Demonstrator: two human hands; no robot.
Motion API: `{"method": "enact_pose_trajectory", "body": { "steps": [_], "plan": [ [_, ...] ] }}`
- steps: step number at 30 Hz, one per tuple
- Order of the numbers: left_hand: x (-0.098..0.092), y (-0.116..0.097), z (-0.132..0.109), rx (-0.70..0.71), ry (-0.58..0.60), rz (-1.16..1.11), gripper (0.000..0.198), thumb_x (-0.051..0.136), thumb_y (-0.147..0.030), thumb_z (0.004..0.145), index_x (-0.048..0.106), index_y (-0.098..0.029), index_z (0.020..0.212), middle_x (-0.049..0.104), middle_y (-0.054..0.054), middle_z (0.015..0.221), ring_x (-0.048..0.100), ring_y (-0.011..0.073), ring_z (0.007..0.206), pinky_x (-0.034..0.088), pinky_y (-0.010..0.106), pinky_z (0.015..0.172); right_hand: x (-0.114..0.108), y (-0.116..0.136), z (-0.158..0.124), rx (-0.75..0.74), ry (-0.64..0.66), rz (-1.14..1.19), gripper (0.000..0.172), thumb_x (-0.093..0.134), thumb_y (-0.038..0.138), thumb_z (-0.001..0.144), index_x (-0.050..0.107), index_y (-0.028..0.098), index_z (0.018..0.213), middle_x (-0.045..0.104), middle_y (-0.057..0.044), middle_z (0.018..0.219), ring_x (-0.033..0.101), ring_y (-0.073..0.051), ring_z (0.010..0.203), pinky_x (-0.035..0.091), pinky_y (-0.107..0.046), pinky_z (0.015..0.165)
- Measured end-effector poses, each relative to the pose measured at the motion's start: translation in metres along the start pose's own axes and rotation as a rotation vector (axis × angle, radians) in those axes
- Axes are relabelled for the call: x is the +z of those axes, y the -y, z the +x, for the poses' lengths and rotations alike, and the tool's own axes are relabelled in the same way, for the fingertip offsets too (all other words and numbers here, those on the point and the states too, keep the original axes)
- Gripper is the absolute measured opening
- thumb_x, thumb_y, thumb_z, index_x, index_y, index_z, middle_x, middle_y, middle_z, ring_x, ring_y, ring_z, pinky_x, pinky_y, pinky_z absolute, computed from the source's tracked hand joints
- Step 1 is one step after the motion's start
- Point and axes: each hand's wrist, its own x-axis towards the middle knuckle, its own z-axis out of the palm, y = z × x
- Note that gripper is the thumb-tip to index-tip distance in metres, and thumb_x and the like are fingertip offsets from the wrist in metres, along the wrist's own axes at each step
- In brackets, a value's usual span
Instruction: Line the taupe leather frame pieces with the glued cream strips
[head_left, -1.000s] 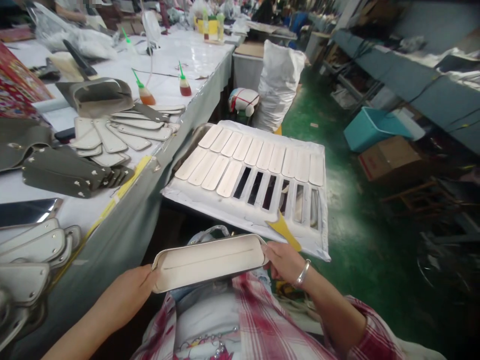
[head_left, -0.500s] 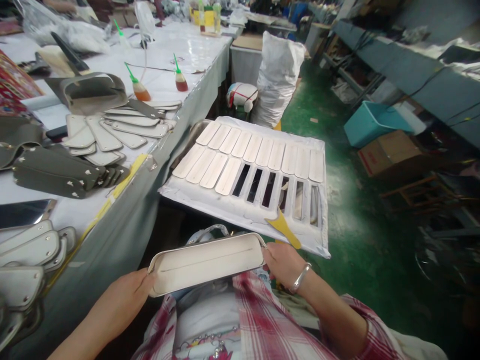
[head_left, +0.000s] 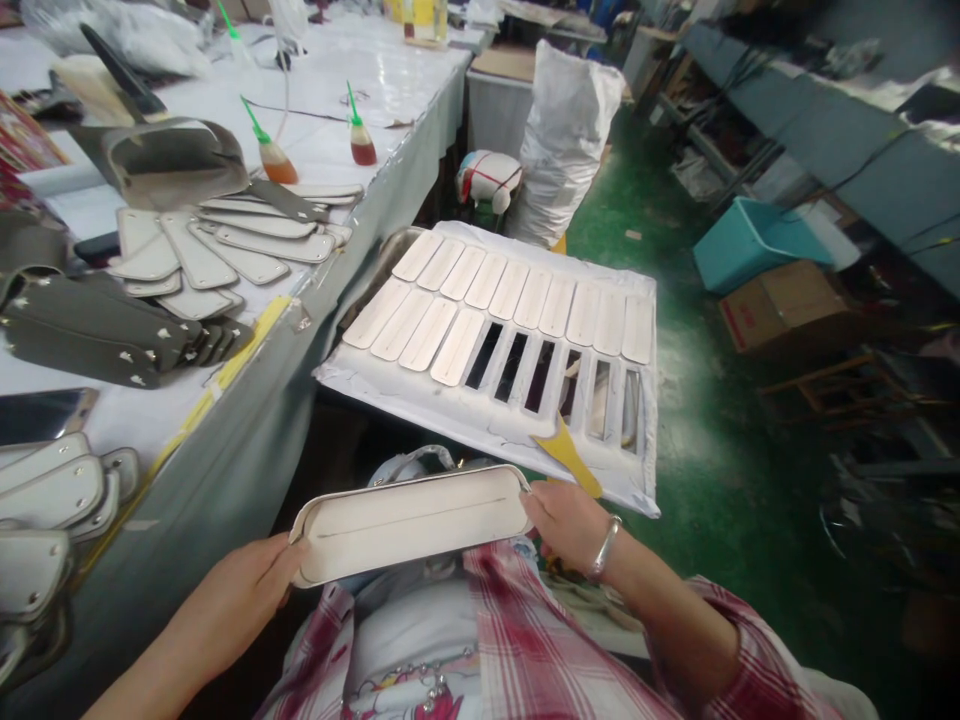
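Observation:
Between my two hands stretches a long cream leather-like panel [head_left: 420, 525] with rounded corners, a raised edge and a thin line along its middle. My left hand [head_left: 259, 585] pinches its left end, and my right hand [head_left: 566, 520] grips the right end. Just beyond lies a white-covered board [head_left: 360, 385] with narrow slots. Similar flat cream strips [head_left: 457, 345] cover its far row and the left part of its near row; several slots at the near right are uncovered. On the board's front edge rests a yellow scraper-like tool [head_left: 570, 460].
The white table [head_left: 427, 90] on the left carries grey bag pieces [head_left: 97, 325], stacked light pieces [head_left: 247, 240] and glue bottles [head_left: 360, 140]. A tall white sack [head_left: 570, 140] stands behind the board. On the right floor are a turquoise bin [head_left: 750, 240] and a cardboard box [head_left: 780, 305].
The view has shifted slightly, so the table's things appear a little further left. Both hands keep hold of the panel, which has hardly moved.

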Motion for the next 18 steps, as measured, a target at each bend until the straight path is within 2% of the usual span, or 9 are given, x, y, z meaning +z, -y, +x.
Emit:
{"method": "enact_pose_trajectory", "body": {
  "steps": [3,5,7,8,10,12,15,18],
  "plan": [
    [-0.003,0.002,0.000,0.040,0.049,-0.105,0.064,0.031,-0.074,0.082,0.047,-0.014,0.066,0.046,0.006,0.059,0.046,0.0217,0.056,0.037,0.025,0.048,-0.001,-0.011,0.001,0.078,0.132,0.373,0.038,0.028,0.035,0.094,0.047,0.010,0.072,0.058,-0.007,0.062,0.055,-0.012,0.047,0.043,-0.020,0.045],
    [-0.004,0.008,0.001,0.052,0.118,-0.306,0.064,0.034,-0.073,0.082,0.050,-0.013,0.070,0.048,0.007,0.063,0.046,0.0218,0.059,0.041,0.026,0.054,0.000,-0.017,0.001,0.123,0.194,0.608,0.051,0.022,0.045,0.094,0.050,0.008,0.074,0.060,-0.012,0.069,0.057,-0.015,0.050,0.046,-0.023,0.045],
    [-0.002,0.017,0.002,0.052,0.175,-0.547,0.066,0.030,-0.074,0.083,0.052,-0.012,0.076,0.049,0.007,0.068,0.046,0.0212,0.061,0.043,0.026,0.058,0.001,-0.018,0.001,0.147,0.207,0.702,0.059,0.016,0.049,0.093,0.052,0.007,0.073,0.060,-0.014,0.071,0.058,-0.016,0.052,0.047,-0.025,0.046],
    [-0.001,0.021,0.002,0.052,0.189,-0.647,0.068,0.027,-0.075,0.083,0.053,-0.012,0.078,0.049,0.008,0.070,0.045,0.0204,0.061,0.043,0.025,0.057,0.002,-0.016,0.001,0.144,0.192,0.664,0.057,0.019,0.048,0.093,0.052,0.007,0.072,0.060,-0.013,0.070,0.058,-0.016,0.052,0.047,-0.024,0.046],
    [0.002,0.024,0.002,0.056,0.172,-0.771,0.069,0.025,-0.077,0.083,0.052,-0.013,0.078,0.049,0.007,0.072,0.043,0.0188,0.060,0.042,0.024,0.054,0.003,-0.009,0.000,0.130,0.129,0.442,0.046,0.027,0.042,0.093,0.049,0.009,0.071,0.059,-0.010,0.065,0.058,-0.015,0.052,0.046,-0.023,0.047],
    [0.005,0.022,-0.001,0.057,0.113,-0.805,0.067,0.028,-0.076,0.083,0.050,-0.013,0.078,0.049,0.008,0.073,0.044,0.0189,0.062,0.043,0.023,0.055,0.003,0.000,-0.001,0.104,0.056,0.116,0.035,0.032,0.031,0.093,0.049,0.010,0.071,0.059,-0.008,0.066,0.059,-0.016,0.057,0.047,-0.026,0.053],
    [0.007,0.014,-0.002,0.052,0.045,-0.760,0.072,0.029,-0.080,0.079,0.050,-0.011,0.074,0.049,0.009,0.066,0.047,0.0200,0.059,0.043,0.024,0.052,0.004,0.006,0.001,-0.023,0.035,-0.433,0.017,0.042,0.013,0.084,0.059,0.009,0.082,0.059,-0.012,0.077,0.059,-0.025,0.071,0.047,-0.040,0.065],
    [0.007,0.011,0.000,0.063,-0.038,-0.699,0.075,0.023,-0.079,0.080,0.051,-0.010,0.074,0.049,0.010,0.064,0.048,0.0202,0.056,0.042,0.025,0.050,0.006,0.003,0.006,-0.197,0.097,-0.717,0.030,0.042,0.003,0.078,0.059,0.007,0.102,0.056,-0.016,0.093,0.057,-0.028,0.081,0.045,-0.044,0.069]
  ]
}}
